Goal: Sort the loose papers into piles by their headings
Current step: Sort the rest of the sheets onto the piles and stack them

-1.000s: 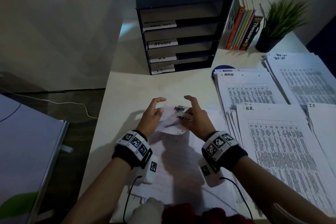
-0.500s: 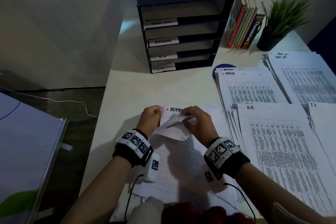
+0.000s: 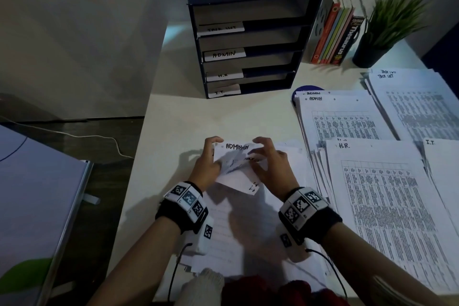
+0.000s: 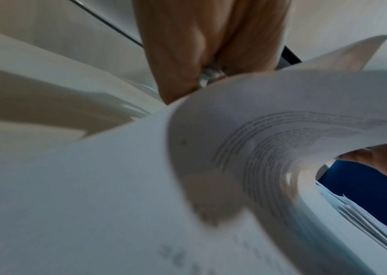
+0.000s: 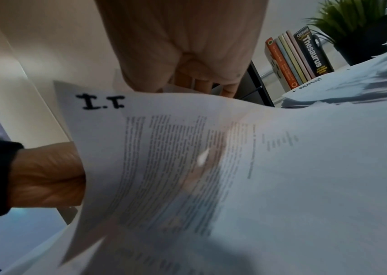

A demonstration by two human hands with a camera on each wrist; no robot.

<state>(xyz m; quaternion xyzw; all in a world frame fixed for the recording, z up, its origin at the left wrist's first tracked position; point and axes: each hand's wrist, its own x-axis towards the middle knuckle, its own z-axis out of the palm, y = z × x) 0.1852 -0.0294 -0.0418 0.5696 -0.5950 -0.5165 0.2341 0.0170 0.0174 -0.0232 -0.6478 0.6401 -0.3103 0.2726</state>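
Left hand: we find the left hand (image 3: 208, 166) at the left edge of the loose stack (image 3: 248, 226), fingers curled over the far edge of the raised sheets (image 3: 236, 169) and gripping them.
Right hand: the right hand (image 3: 269, 166) grips the same sheets from the right, fingers curled over their top edge; in the right wrist view the fingertips (image 5: 202, 84) fold down behind the paper.
Raised sheets: we note several pages lifted and bowed between the two hands, above the stack. The rearmost shows the heading "ADMIN"; a folded-over corner nearer the wrists reads "I.T.", confirmed in the right wrist view. How many sheets each hand holds we cannot tell.
Loose stack: it lies flat on the desk (image 3: 223, 117) directly before the person, partly under both wrists.
Admin pile (image 3: 342, 122): right of the hands, heading legible, sheets slightly fanned, resting partly on a blue disc (image 3: 308, 88).
H.R. pile (image 3: 387, 206): nearest the person on the right, overlapping the near edge of the admin pile.
I.T. pile (image 3: 444, 161): at the right frame edge, beside the H.R. pile.
Fourth pile (image 3: 417, 104): far right, heading handwritten but unclear to us.
Tray rack (image 3: 248, 40): dark, four labelled shelves, standing at the back of the desk; "ADMIN", "H.R." and "I.T." readable.
Books (image 3: 335, 32): upright, just right of the rack, one spine reading "Thesaurus".
Plant (image 3: 390, 25): potted, beside the books.
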